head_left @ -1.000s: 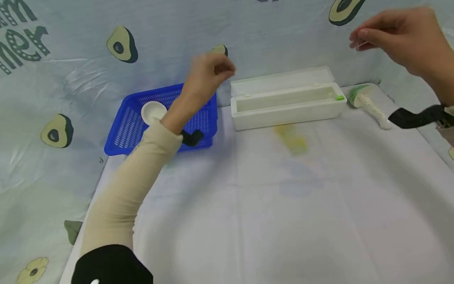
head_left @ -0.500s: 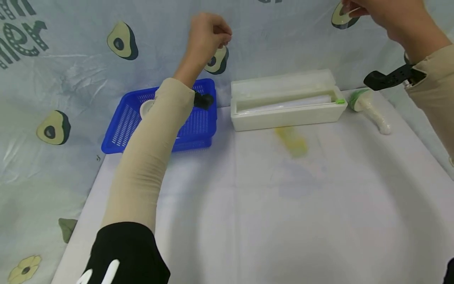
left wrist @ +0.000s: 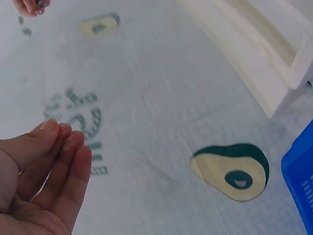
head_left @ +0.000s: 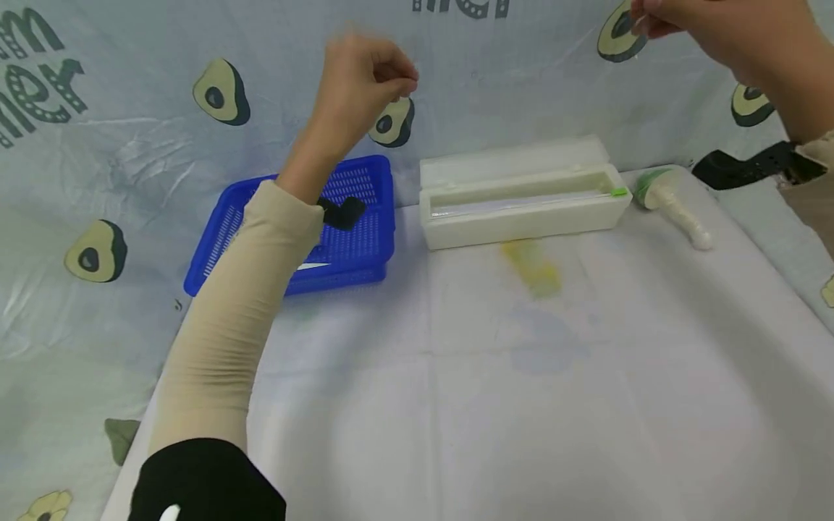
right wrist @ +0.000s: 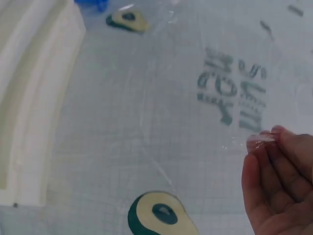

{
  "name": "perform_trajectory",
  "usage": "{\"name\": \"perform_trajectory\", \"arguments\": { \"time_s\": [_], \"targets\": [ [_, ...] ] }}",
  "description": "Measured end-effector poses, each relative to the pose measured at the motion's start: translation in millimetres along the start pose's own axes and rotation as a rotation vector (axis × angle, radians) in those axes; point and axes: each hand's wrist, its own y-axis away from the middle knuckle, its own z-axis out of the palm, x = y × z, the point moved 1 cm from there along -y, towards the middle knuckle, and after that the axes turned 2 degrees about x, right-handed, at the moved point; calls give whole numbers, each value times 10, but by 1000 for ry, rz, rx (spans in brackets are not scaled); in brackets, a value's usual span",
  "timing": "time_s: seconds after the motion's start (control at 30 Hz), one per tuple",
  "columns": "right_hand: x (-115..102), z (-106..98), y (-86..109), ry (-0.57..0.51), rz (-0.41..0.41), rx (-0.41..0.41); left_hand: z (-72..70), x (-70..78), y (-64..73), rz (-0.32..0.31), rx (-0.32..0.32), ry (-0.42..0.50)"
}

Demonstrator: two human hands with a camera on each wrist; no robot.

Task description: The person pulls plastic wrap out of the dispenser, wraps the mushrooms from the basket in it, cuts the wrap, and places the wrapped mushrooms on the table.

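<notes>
Both hands are raised over the back of the table. My left hand [head_left: 365,87] pinches thumb against fingertips above the blue basket, with a thin clear edge showing between the fingers in the left wrist view. At upper right, my right hand [head_left: 749,54] pinches too, partly cut off by the frame. In the right wrist view a clear scrap of cling film [right wrist: 263,139] shows at its fingertips, and faint creases run across the space between the hands. Below stands a white cling film dispenser [head_left: 521,230], lid up, green slider [head_left: 619,192] at its right end, a pale roll [head_left: 521,205] inside.
A blue plastic basket [head_left: 358,250] stands at the back left, partly behind the left arm, with something white in it. Right of the dispenser lies a plastic-wrapped brush-like item [head_left: 677,213] with a green end. A patterned plastic sheet [head_left: 495,79] hangs behind the table.
Both hands have risen; the left has since shifted slightly left. The roll, lifted into sight half a second ago, now sits lower in the box. The left arm now hides the white bowl.
</notes>
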Motion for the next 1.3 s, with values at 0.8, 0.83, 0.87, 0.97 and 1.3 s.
{"name": "perform_trajectory", "arguments": {
  "time_s": [0.8, 0.83, 0.87, 0.97, 1.3],
  "targets": [
    [1121, 841, 2449, 217, -673, -628, 1225, 129, 2526, 377, -561, -328],
    [1144, 846, 2461, 222, -667, -612, 1252, 110, 2540, 379, -560, -337],
    [1158, 849, 2476, 230, -659, -600, 1271, 98, 2555, 386, -558, -342],
    [1180, 840, 2515, 240, -636, -600, 1294, 82, 2616, 401, -592, -334],
    [1062, 849, 2362, 259, -498, -657, 1228, 60, 2659, 264, -712, -218]
  ]
}}
